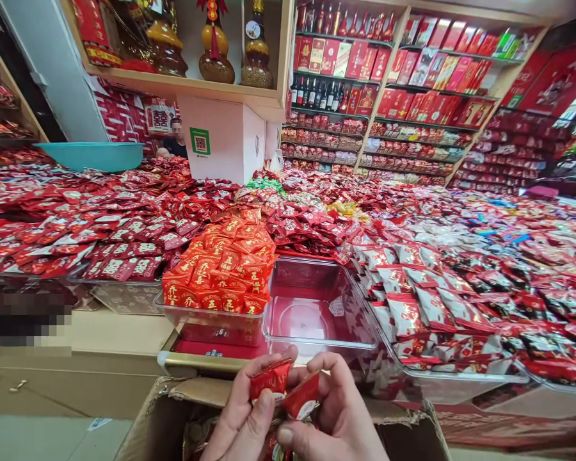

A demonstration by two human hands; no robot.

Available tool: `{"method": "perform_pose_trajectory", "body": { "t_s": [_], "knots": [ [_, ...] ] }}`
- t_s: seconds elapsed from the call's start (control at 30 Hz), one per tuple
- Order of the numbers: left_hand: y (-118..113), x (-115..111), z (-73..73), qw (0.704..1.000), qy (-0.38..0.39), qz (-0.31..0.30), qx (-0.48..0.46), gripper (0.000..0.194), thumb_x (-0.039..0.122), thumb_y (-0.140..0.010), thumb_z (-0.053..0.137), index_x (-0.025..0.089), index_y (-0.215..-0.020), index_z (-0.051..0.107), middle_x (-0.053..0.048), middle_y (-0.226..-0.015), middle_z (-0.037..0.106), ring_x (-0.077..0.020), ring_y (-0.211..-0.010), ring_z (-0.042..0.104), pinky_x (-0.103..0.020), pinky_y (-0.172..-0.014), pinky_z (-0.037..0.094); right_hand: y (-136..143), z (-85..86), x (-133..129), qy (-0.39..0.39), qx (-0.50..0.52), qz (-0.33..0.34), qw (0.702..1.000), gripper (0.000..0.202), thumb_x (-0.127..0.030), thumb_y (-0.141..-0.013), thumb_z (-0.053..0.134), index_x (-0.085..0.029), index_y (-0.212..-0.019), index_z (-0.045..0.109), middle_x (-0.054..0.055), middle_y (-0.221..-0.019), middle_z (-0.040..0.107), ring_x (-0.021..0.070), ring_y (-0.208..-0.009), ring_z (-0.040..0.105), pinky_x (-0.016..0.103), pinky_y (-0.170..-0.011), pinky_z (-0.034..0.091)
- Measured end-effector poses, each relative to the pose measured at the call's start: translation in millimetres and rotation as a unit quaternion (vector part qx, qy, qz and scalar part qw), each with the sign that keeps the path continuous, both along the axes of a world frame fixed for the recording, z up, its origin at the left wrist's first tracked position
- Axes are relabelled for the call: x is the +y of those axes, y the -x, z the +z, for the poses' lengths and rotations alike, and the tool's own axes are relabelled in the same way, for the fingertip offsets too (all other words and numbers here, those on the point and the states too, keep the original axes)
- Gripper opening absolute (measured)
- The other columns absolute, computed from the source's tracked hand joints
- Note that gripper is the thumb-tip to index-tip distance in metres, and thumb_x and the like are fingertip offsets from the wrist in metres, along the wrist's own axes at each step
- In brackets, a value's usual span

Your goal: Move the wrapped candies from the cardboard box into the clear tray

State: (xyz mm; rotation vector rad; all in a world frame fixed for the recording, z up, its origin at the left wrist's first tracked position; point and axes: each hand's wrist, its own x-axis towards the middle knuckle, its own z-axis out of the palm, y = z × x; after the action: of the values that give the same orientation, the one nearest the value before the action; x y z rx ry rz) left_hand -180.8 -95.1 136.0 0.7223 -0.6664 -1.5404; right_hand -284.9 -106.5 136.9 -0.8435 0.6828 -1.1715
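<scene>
Both hands rise from the bottom edge of the view, held close together above an open cardboard box (173,416). Left hand (240,426): fingers curled, thumb laid upward, pinching a small red sweet packet (270,378) between thumb and fingertips. Right hand (338,416): fingers bent over from the right, thumb low and pointing left, pinching a second red sweet packet (301,397) that tilts down to the left. The two packets lie just beside each other, their near corners apparently touching between the hands. The box flaps are torn and turned outward; what lies inside the box is mostly hidden by the hands.

Just beyond the hands stands a clear plastic tray (317,307) with a red base showing through its floor. To its left, touching it, a like tray is heaped with orange-red packets (223,266). To its right, a tray holds packets in red and white (413,301). All trays rest on a long display counter (125,358) covered far to the left and right with heaps of red wrapped sweets. A teal basin (91,155) sits at the far left on the heaps. Behind stands a white pillar bearing a green code sticker (200,141), and wall shelves (393,70) carry red gift boxes and bottles.
</scene>
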Motion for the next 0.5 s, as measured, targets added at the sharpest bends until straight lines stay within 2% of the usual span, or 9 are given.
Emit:
{"method": "perform_pose_trajectory", "body": {
  "t_s": [0.07,0.13,0.17,0.23,0.27,0.33,0.4,0.43,0.5],
  "knots": [
    [4.2,-3.5,3.8,0.995,0.065,0.042,-0.065,0.021,0.036,-0.081,0.052,0.026,-0.100,0.054,-0.003,-0.115,0.059,-0.0222,-0.098,0.059,-0.033,-0.080,0.050,-0.5,8.5,-2.9,0.003,0.053,-0.001,0.999,0.050,-0.013,-0.051,0.075,-0.024,-0.079,0.035,-0.005,-0.073,0.061,0.0083,-0.061,0.055,0.019,-0.057,0.039],
    [0.1,-8.6,10.7,0.971,0.141,0.081,-0.175,0.025,0.035,-0.085,0.046,0.029,-0.108,0.048,-0.003,-0.121,0.054,-0.0226,-0.103,0.056,-0.036,-0.082,0.050,4.9,22.6,-14.7,0.033,0.094,-0.004,0.995,0.046,-0.014,-0.055,0.073,-0.023,-0.080,0.036,-0.007,-0.068,0.058,0.0074,-0.059,0.053,0.019,-0.056,0.039],
    [-5.9,-11.4,14.1,0.948,0.180,0.096,-0.246,0.030,0.035,-0.085,0.044,0.030,-0.115,0.044,-0.004,-0.126,0.050,-0.0230,-0.107,0.053,-0.037,-0.084,0.049,8.9,30.3,-25.0,0.056,0.113,-0.016,0.992,0.045,-0.015,-0.057,0.072,-0.022,-0.082,0.036,-0.007,-0.069,0.058,0.0074,-0.060,0.053,0.019,-0.056,0.039],
    [-24.7,-16.8,17.7,0.881,0.242,0.104,-0.394,0.037,0.031,-0.086,0.042,0.029,-0.123,0.037,-0.005,-0.131,0.043,-0.0226,-0.115,0.045,-0.038,-0.090,0.044,16.2,42.8,-53.5,0.088,0.181,-0.056,0.978,0.042,-0.018,-0.060,0.070,-0.022,-0.087,0.038,-0.006,-0.072,0.058,0.0073,-0.063,0.053,0.019,-0.059,0.041],
    [-36.0,-19.3,17.2,0.855,0.256,0.100,-0.439,0.036,0.027,-0.085,0.043,0.029,-0.121,0.040,-0.004,-0.131,0.044,-0.0216,-0.116,0.044,-0.038,-0.094,0.041,18.2,45.8,-70.6,0.075,0.233,-0.072,0.967,0.041,-0.017,-0.062,0.069,-0.021,-0.089,0.039,-0.005,-0.076,0.058,0.0065,-0.064,0.053,0.019,-0.059,0.041],
    [-58.1,-24.0,11.3,0.794,0.283,0.093,-0.530,0.028,0.020,-0.083,0.048,0.028,-0.109,0.051,-0.002,-0.122,0.051,-0.0189,-0.113,0.046,-0.034,-0.096,0.039,17.4,42.9,-105.8,-0.018,0.376,-0.059,0.925,0.031,-0.017,-0.070,0.062,-0.020,-0.093,0.042,-0.004,-0.079,0.057,0.0046,-0.060,0.052,0.017,-0.055,0.041],
    [-74.9,-28.6,0.2,0.735,0.302,0.100,-0.599,0.024,0.017,-0.081,0.049,0.026,-0.102,0.054,-0.002,-0.113,0.057,-0.0166,-0.107,0.051,-0.030,-0.093,0.040,10.6,29.6,-136.5,-0.101,0.457,-0.013,0.883,0.020,-0.012,-0.071,0.060,-0.014,-0.087,0.049,-0.001,-0.073,0.057,0.0060,-0.054,0.051,0.019,-0.049,0.041],
    [-80.6,-30.8,-6.3,0.713,0.303,0.104,-0.624,0.024,0.017,-0.081,0.049,0.026,-0.103,0.053,-0.002,-0.110,0.058,-0.0159,-0.104,0.053,-0.029,-0.091,0.042,5.7,20.7,-148.6,-0.131,0.490,0.005,0.862,0.014,-0.011,-0.072,0.059,-0.012,-0.084,0.051,0.000,-0.071,0.056,0.0069,-0.053,0.051,0.020,-0.048,0.041],
    [-86.8,-34.2,-18.4,0.697,0.286,0.098,-0.650,0.023,0.019,-0.082,0.048,0.024,-0.104,0.052,-0.002,-0.105,0.061,-0.0147,-0.098,0.056,-0.026,-0.085,0.046,-5.0,2.4,-165.5,-0.150,0.538,0.023,0.829,0.009,-0.016,-0.077,0.056,-0.010,-0.084,0.055,0.001,-0.075,0.057,0.0089,-0.058,0.053,0.023,-0.050,0.045]
  ]
}}
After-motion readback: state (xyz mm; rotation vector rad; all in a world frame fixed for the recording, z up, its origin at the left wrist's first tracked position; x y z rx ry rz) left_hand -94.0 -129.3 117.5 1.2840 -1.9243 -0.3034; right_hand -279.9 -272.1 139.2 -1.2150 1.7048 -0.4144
